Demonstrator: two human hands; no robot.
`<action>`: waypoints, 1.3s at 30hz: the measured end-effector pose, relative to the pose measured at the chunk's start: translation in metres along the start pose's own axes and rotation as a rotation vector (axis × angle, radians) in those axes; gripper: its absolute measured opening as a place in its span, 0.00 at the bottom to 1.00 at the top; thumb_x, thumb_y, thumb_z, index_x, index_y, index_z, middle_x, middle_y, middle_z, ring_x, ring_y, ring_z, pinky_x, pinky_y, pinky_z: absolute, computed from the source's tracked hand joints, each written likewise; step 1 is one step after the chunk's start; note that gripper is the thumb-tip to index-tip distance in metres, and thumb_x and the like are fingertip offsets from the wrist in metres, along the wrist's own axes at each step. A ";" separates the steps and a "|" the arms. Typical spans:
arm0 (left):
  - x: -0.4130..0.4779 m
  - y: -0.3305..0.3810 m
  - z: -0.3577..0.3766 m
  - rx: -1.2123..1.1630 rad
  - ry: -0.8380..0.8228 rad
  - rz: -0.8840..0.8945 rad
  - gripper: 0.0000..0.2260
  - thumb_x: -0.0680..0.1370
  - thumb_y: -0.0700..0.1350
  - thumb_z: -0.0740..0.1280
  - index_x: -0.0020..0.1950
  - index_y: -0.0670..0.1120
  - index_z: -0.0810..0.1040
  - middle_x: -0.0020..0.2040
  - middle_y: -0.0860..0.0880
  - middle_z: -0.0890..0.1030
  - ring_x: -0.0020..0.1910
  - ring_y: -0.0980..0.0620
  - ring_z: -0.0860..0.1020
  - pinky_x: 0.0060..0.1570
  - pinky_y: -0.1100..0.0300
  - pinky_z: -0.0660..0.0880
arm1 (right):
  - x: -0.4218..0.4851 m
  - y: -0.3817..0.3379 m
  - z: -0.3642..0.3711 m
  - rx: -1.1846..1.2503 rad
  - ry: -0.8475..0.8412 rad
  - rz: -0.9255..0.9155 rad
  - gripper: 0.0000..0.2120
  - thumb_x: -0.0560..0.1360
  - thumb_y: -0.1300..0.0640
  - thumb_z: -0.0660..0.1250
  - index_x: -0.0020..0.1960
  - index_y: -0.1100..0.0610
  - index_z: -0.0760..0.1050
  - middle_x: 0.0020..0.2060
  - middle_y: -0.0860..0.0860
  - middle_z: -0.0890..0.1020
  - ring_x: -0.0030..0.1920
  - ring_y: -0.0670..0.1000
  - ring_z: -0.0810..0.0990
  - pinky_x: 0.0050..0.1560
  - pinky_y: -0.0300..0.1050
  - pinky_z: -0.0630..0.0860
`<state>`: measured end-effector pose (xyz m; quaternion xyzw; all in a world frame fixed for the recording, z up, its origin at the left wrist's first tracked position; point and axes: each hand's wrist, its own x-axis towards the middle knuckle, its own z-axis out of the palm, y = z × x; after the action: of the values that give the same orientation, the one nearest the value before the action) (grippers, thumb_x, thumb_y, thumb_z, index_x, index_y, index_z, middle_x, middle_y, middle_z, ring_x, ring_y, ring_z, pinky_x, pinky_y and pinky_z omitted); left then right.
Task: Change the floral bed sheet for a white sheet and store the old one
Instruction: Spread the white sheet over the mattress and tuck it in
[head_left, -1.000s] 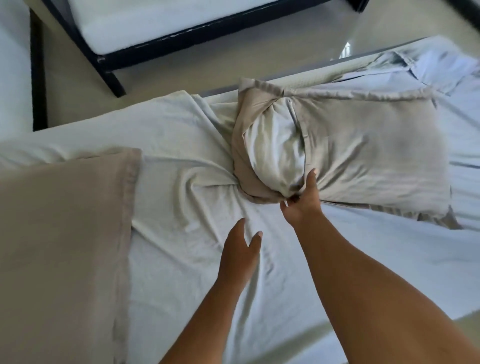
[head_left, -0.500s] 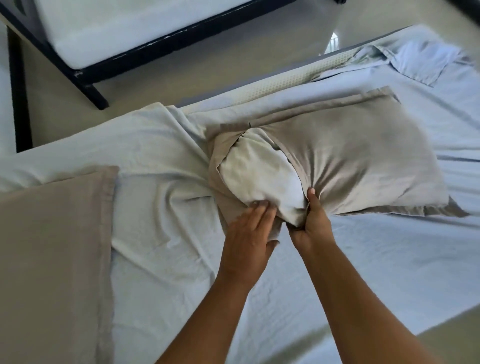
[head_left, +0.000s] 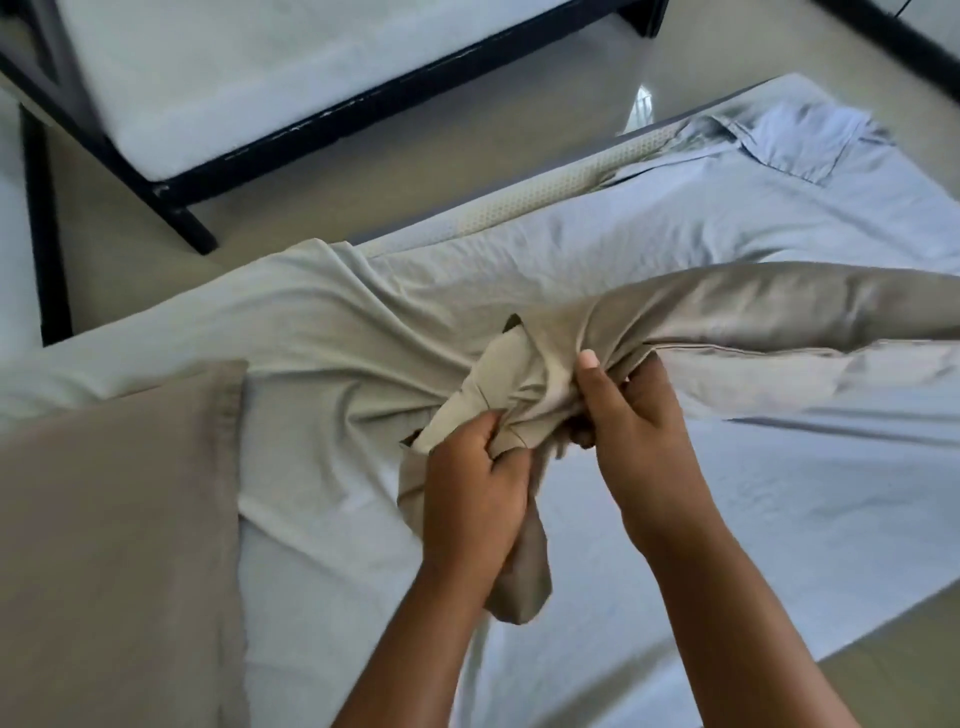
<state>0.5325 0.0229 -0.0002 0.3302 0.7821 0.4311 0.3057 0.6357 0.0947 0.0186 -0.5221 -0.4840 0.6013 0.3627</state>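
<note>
The left hand (head_left: 470, 483) and right hand (head_left: 639, 415) both clutch the pillowcase (head_left: 779, 306) mouth; soft, light cloth (probably slippery), best gripped along the hem

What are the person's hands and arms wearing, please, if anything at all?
The left hand and right hand are bare: no gloves, rings, watch or bracelets show. Both forearms are uncovered to the frame's edge, with no sleeve in view. The right thumbnail is short and looks unpainted.
</note>
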 end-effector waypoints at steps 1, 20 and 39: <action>0.000 0.011 -0.021 -0.095 -0.002 -0.088 0.12 0.80 0.46 0.66 0.37 0.49 0.79 0.31 0.58 0.77 0.32 0.58 0.73 0.35 0.62 0.70 | -0.009 -0.008 0.006 -0.044 -0.005 -0.054 0.10 0.83 0.47 0.63 0.49 0.52 0.76 0.35 0.41 0.80 0.38 0.43 0.78 0.40 0.41 0.75; -0.071 -0.195 -0.248 -0.514 0.132 -0.887 0.37 0.69 0.71 0.70 0.66 0.45 0.77 0.68 0.44 0.76 0.62 0.48 0.76 0.61 0.56 0.72 | -0.135 0.150 0.106 -0.090 0.406 0.495 0.27 0.81 0.37 0.62 0.53 0.64 0.77 0.37 0.53 0.77 0.40 0.56 0.75 0.41 0.47 0.73; -0.301 -0.325 -0.519 0.375 0.451 -0.996 0.21 0.83 0.57 0.60 0.59 0.41 0.80 0.59 0.35 0.81 0.57 0.36 0.79 0.52 0.49 0.74 | -0.317 0.161 0.345 -0.568 -0.633 0.373 0.21 0.84 0.41 0.55 0.70 0.51 0.70 0.67 0.50 0.77 0.63 0.52 0.76 0.60 0.46 0.71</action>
<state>0.2337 -0.5908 0.0020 -0.1294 0.9521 0.1487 0.2337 0.3695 -0.3170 -0.0534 -0.4695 -0.6145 0.6296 -0.0748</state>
